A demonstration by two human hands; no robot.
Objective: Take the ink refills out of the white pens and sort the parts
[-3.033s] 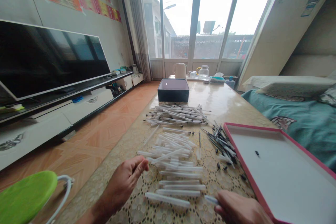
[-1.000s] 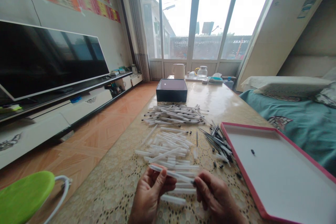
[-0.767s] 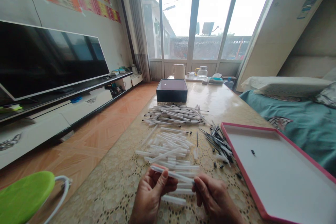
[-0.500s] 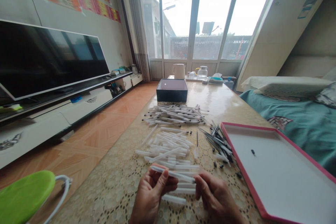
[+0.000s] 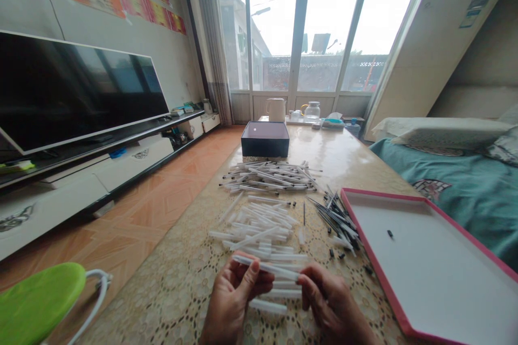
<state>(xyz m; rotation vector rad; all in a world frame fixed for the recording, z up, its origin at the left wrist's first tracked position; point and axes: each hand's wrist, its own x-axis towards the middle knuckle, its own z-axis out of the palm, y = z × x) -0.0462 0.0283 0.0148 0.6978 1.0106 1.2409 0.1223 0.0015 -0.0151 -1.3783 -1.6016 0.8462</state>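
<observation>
A white pen (image 5: 269, 268) spans the gap between my hands, almost level and tipped slightly down to the right. My left hand (image 5: 238, 291) pinches it between thumb and fingers near its left end. The fingertips of my right hand (image 5: 329, 294) close on its right end and cover the tip. Loose translucent pen barrels (image 5: 263, 221) lie under and beyond my hands. Farther back is a heap of white pens with dark ends (image 5: 269, 177). To the right lie thin dark refills (image 5: 334, 215) and several small black caps or plugs (image 5: 331, 253).
A dark open box (image 5: 265, 146) stands behind the heap. At the right, a shallow pink-rimmed lid (image 5: 429, 259) holds one small black piece. A pitcher (image 5: 275, 110) and a glass jar (image 5: 311, 112) stand at the table's far end. A green stool (image 5: 42, 302) is at lower left.
My right fingertips have shifted slightly left onto the pen's right end, hiding the dark tip that showed before. My left hand stays in place.
</observation>
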